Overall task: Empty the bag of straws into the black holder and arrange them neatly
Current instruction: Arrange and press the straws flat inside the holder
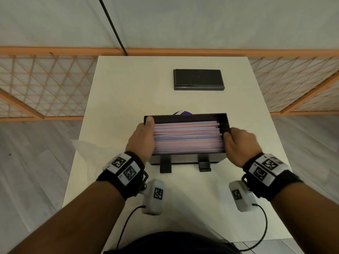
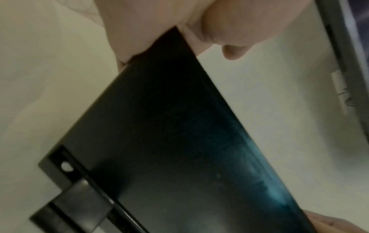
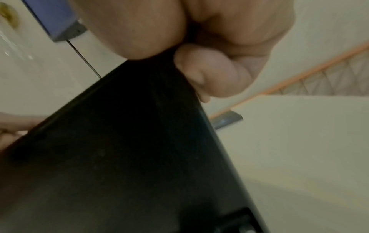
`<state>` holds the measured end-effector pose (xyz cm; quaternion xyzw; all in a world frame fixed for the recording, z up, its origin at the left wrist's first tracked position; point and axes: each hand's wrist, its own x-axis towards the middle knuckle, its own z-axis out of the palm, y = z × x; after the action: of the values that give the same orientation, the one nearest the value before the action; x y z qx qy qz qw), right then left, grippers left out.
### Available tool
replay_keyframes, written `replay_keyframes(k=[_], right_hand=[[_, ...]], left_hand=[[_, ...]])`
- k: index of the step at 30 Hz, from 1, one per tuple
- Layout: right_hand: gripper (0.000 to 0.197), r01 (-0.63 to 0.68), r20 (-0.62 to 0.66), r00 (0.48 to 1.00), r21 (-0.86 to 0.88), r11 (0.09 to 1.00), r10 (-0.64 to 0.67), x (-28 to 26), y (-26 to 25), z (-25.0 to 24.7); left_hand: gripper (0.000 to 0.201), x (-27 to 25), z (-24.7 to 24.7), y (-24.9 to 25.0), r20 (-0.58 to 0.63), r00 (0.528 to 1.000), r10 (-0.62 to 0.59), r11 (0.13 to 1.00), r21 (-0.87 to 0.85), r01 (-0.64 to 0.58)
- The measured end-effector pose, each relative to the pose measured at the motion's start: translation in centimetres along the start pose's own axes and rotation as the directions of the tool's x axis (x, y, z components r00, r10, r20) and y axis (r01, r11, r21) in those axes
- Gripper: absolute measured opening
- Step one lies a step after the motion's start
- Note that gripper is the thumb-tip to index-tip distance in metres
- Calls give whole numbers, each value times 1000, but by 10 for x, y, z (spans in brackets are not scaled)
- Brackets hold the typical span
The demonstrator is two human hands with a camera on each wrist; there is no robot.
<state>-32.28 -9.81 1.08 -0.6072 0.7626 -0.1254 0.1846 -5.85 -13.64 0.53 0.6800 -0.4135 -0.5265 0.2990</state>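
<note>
The black holder point(image 1: 225, 121) sits in the middle of the table, packed with pink and blue straws point(image 1: 187, 138) lying lengthwise in a fairly even stack. My left hand point(image 1: 145, 138) grips its left end, thumb on the far left corner of the rim. My right hand point(image 1: 238, 140) grips the right end, fingers curled over the wall. Both wrist views show the holder's dark underside point(image 2: 179, 141) point(image 3: 119, 157) with fingers of my left hand point(image 2: 159, 23) and right hand point(image 3: 219, 47) clamped on its edge, so it looks raised off the table.
A flat black lid point(image 1: 199, 79) lies farther back on the white table point(image 1: 183, 198). A crumpled clear bag point(image 1: 82, 147) hangs over the left table edge. Something purple point(image 1: 181, 113) peeks out behind the holder. Orange lattice fencing point(image 1: 45, 85) stands on both sides.
</note>
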Motion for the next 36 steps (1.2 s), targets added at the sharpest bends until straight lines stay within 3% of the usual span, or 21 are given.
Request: replay_keyframes(k=[2, 4, 6, 8, 9, 12, 13, 15, 17, 20, 24, 26, 28, 29, 31, 32, 34, 36], right_hand=[[31, 119, -139, 983, -38, 992, -123, 6, -7, -27], [30, 269, -323, 890, -196, 943, -322, 2, -27, -52], [22, 447, -253, 799, -358, 820, -546, -5, -54, -61], [23, 566, -136, 744, -394, 725, -654, -2, -67, -57], [24, 563, -119, 757, -380, 733, -643, 3, -66, -58], [27, 339, -111, 918, -274, 900, -380, 15, -42, -52], [27, 292, -113, 940, -224, 930, -323, 14, -34, -46], [27, 212, -90, 971, -104, 972, -222, 10, -20, -32], [25, 82, 39, 996, -30, 996, -81, 8, -9, -15], [25, -8, 109, 994, 9, 1000, 7, 4, 7, 5], [23, -49, 118, 992, 69, 996, 41, 1, 13, 11], [22, -65, 116, 992, 56, 996, 58, 3, 8, 2], [23, -55, 22, 998, 65, 996, 54, 4, -2, -14], [23, -34, -37, 999, 78, 996, 37, 4, -11, -23], [18, 27, -60, 998, 125, 992, -20, 7, -31, -33], [16, 27, 5, 1000, 170, 985, -28, 10, -41, -33], [19, -139, 270, 962, 376, 916, 34, 16, -59, -22], [14, -426, 535, 837, 512, 746, 111, 21, -71, -7]], left_hand=[[100, 3, -4, 6, 36, 999, 11, 995, -97, -8], [78, 3, -7, 14, 50, 999, 10, 982, -191, 0], [62, 5, -10, 20, 11, 998, -56, 961, -269, 57], [61, 7, -14, 16, 16, 991, -135, 940, -313, 134], [64, 7, -15, 17, 58, 989, -138, 939, -310, 150], [73, 1, -15, 25, 108, 990, -90, 959, -259, 116], [80, 2, -14, 26, 112, 991, -68, 969, -227, 92], [104, 6, -12, 21, 110, 993, -42, 987, -147, 58], [128, 11, -9, 10, 109, 993, -54, 998, -40, 58], [142, 2, -3, 2, 117, 990, -74, 994, 91, 64], [114, -6, -2, 4, 132, 987, -89, 985, 157, 68], [93, -6, -4, 7, 71, 996, -62, 972, 229, 44], [67, -9, -10, 18, -79, 991, 110, 934, 349, -76], [55, -11, -12, 24, -142, 966, 217, 922, 356, -155], [40, -8, -13, 33, -143, 951, 276, 939, 251, -235], [42, -6, -11, 37, -81, 973, 216, 970, 132, -205], [44, -2, -2, 44, 103, 994, -22, 995, -93, 32], [45, -2, 5, 47, 222, 962, -159, 960, -192, 203]])
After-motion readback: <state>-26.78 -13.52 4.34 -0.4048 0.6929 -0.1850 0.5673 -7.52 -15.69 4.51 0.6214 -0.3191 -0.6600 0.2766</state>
